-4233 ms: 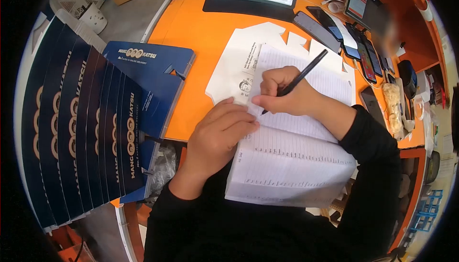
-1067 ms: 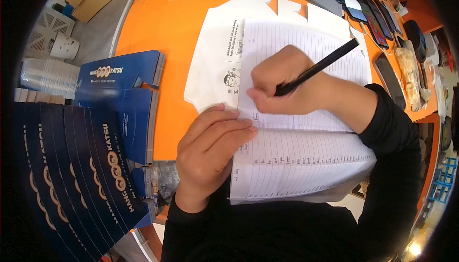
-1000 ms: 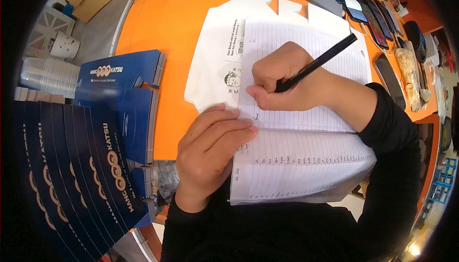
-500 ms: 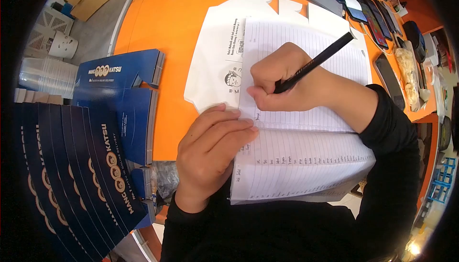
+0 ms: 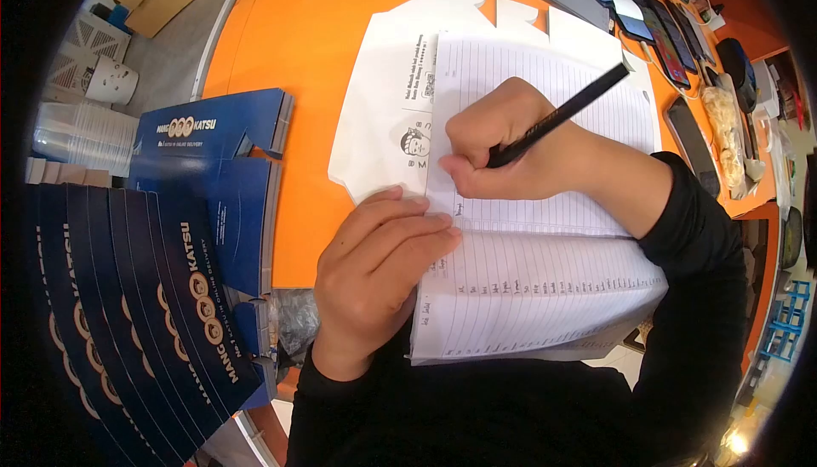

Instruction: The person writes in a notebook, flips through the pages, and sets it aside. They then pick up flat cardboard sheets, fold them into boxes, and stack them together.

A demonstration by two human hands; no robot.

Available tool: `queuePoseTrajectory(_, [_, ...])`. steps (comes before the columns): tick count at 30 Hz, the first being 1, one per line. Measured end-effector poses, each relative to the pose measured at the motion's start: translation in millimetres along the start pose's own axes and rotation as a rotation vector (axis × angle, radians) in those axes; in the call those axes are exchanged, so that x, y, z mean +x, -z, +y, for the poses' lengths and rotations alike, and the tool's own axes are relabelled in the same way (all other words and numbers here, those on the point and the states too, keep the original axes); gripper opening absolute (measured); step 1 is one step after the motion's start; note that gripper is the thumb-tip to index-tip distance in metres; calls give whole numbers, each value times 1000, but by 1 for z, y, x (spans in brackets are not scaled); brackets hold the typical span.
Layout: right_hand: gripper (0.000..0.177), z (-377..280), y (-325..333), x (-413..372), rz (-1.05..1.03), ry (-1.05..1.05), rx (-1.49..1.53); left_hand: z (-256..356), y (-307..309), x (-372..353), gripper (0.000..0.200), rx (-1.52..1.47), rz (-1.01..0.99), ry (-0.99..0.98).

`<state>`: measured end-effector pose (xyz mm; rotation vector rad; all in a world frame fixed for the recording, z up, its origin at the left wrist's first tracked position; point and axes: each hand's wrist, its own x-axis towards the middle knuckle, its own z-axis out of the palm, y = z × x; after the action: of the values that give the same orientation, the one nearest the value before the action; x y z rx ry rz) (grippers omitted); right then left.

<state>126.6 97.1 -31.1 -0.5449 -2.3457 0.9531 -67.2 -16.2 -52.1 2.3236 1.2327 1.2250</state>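
An open lined notebook point(image 5: 545, 280) lies across the near edge of the orange desk point(image 5: 298, 50), its lower page filled with handwriting. My right hand point(image 5: 502, 143) grips a black pen point(image 5: 566, 114), tip down on the upper page near its left margin. My left hand point(image 5: 374, 267) rests flat on the notebook's left edge, fingers spread over the fold. Under the notebook sits a flat white die-cut carton point(image 5: 383, 101) with a small printed face and text.
Flat navy "Mang Katsu" cartons point(image 5: 213, 169) lie at the desk's left edge, and several more fan out at lower left point(image 5: 128, 297). Several phones point(image 5: 655, 24) line the back right beside a tablet. A white cup point(image 5: 111, 84) and crate stand on the floor at left.
Since four seconds ago the view has tilted down and closer. In the last second my right hand made small writing strokes; my left hand stayed put on the notebook.
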Motion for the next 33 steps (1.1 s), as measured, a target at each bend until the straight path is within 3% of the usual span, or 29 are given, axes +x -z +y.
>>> queuePoseTrajectory(33, [38,-1,1,0,49,-22,22,0,1,1,18,-11,-10,-1])
